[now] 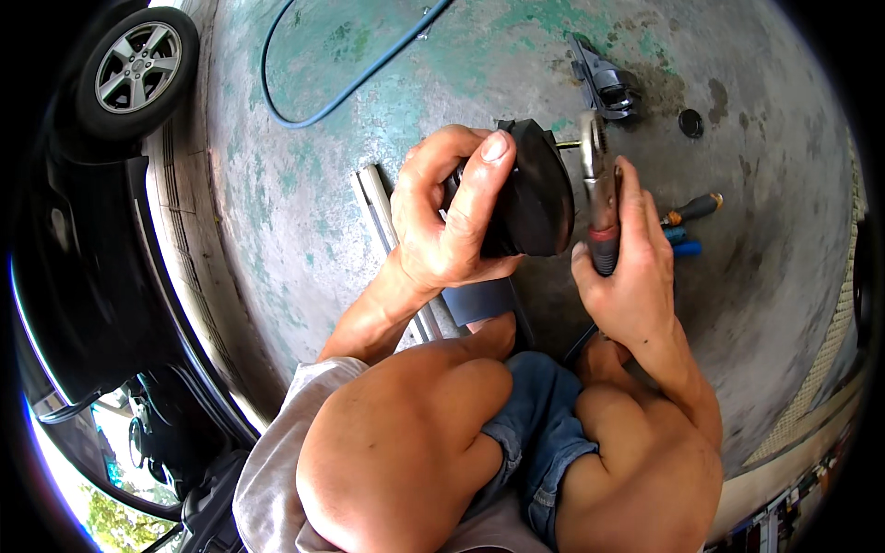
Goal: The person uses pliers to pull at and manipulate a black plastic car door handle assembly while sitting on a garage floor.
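My left hand (452,203) is wrapped round a black rounded housing (535,194), thumb on top, holding it up above my knees. From the housing's right side a thin yellowish metal rod (569,145) sticks out toward a metal tool. My right hand (631,267) holds that tool, which looks like a ratchet (599,198), upright by its black and red grip. Its metal head is level with the rod; I cannot tell whether they touch. The fingers of my right hand are rather straight, with the grip between thumb and fingers.
A black plastic part (608,88) and a small round black cap (690,123) lie on the floor ahead. Right of my hand is a screwdriver (696,208). Metal rails (376,198) lie beside my left arm. A blue hose (350,88) curves far left, near a dark car's wheel (138,69).
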Motion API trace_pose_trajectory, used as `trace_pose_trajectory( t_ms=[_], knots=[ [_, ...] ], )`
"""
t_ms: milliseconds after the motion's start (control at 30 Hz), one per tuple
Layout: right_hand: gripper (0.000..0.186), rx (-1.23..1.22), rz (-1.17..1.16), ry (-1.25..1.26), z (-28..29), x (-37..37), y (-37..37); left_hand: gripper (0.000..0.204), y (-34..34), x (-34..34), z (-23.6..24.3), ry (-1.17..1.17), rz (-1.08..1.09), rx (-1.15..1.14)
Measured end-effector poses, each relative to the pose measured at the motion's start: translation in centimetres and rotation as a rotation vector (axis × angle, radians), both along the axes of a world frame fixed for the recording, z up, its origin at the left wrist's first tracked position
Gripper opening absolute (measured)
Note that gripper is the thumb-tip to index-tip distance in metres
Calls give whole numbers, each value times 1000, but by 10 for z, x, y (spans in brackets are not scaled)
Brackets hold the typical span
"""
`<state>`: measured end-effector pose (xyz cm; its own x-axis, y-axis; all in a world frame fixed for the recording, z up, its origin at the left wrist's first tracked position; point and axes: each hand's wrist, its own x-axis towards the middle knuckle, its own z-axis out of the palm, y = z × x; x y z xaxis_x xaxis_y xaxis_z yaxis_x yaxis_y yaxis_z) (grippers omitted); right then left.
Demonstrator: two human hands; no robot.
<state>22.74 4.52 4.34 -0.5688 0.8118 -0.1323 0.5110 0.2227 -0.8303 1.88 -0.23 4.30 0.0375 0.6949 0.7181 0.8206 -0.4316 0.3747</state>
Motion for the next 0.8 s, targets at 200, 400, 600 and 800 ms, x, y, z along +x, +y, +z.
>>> trace_pose_trajectory(
  t_ms=[200, 400, 600, 800],
  knots=[
    [86, 63, 21, -37, -1, -2, 2, 94, -7, -2, -3, 10, 91, -15],
    [80, 165, 33, -85, -5, -2, 2, 88, 0, 1, -6, 44, 77, 52],
    [78, 186, -7, -68, -9, -2, 4, 86, 4, 2, -5, 44, 3, 57],
    [76, 183, -21, -107, -11, -4, 4, 96, -7, 1, -13, 211, 48, -13]
  ],
)
